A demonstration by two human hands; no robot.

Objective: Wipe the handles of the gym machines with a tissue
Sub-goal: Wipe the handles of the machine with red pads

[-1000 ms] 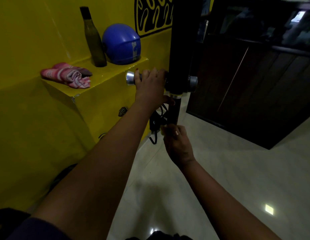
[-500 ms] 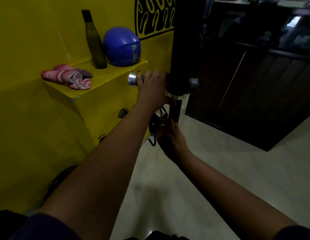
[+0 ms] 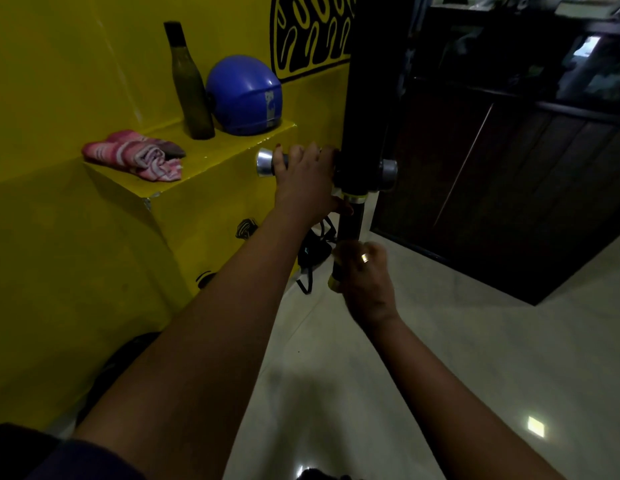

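Nearest, the right hand [image 3: 365,271] is curled round the black cylindrical vertical grip [image 3: 348,225] with a yellow band, which hangs under the tall black machine post [image 3: 367,98]. The grip's long axis runs up and down, so a wipe would likely slide along that line. Whether a tissue sits inside the fist I cannot tell. Just above and to the left, the left hand [image 3: 306,181] wraps the black horizontal handle [image 3: 267,162] with a chrome end cap. Beyond, near the yellow ledge's [image 3: 215,161] front corner, lies a striped pink cloth [image 3: 139,155].

Dark bottle [image 3: 190,88], blue helmet [image 3: 244,95], pink cloth [image 3: 135,155] on yellow ledge [image 3: 211,157]
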